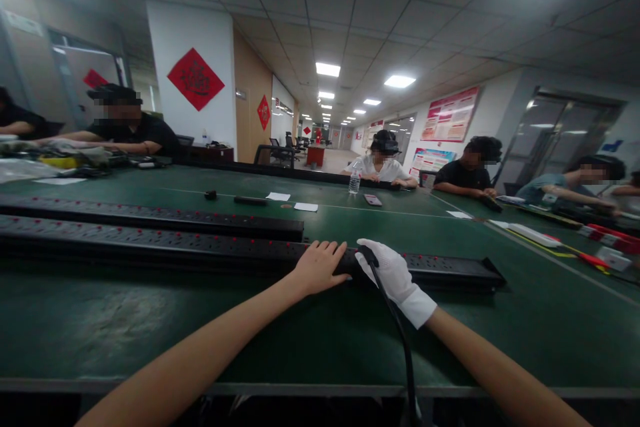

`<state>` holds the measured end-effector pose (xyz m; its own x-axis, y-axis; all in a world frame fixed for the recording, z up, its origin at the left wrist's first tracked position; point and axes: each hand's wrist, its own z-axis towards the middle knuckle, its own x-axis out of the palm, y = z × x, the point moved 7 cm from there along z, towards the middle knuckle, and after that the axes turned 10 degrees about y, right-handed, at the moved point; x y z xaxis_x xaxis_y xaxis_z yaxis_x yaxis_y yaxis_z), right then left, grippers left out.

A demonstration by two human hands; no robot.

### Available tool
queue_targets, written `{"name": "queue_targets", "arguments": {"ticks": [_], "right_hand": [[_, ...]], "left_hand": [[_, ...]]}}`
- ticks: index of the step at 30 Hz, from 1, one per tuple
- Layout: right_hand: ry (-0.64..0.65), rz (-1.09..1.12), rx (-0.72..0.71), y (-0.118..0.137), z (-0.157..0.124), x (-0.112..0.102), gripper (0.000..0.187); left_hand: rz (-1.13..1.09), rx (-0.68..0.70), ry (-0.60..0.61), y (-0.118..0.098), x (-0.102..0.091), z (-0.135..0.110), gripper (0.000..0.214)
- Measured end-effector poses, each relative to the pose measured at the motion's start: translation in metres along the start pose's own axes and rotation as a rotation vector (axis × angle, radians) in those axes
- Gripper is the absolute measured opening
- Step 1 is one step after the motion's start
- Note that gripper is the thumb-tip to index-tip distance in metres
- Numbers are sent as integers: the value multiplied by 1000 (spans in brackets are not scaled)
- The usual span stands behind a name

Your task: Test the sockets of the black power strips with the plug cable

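A long black power strip (150, 247) with red switches lies across the green table (125, 333), close to the near edge. My bare left hand (320, 267) rests flat on top of it, fingers stretched out. Just to the right, my right hand (393, 273) in a white glove pinches a black plug (367, 255) against the strip. The plug's black cable (403, 347) runs back toward me and off the table edge. A second long black power strip (150, 215) lies parallel behind the first.
Several people sit around the table's far and right sides. A water bottle (355, 179), a phone (373, 199), paper slips (305, 207) and a small black bar (250, 200) lie mid-table. White and red strips (537, 235) sit at right; clutter (60, 163) at far left.
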<state>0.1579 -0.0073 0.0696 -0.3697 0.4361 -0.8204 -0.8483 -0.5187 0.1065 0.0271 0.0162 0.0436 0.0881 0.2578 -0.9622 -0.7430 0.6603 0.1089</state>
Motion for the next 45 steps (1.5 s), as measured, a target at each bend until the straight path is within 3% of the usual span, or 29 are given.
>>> {"name": "queue_targets", "arguments": {"ticks": [45], "right_hand": [[7,12,-35,-1,-1,0,35]], "left_hand": [[15,3,-62,1,3,0,71]]}}
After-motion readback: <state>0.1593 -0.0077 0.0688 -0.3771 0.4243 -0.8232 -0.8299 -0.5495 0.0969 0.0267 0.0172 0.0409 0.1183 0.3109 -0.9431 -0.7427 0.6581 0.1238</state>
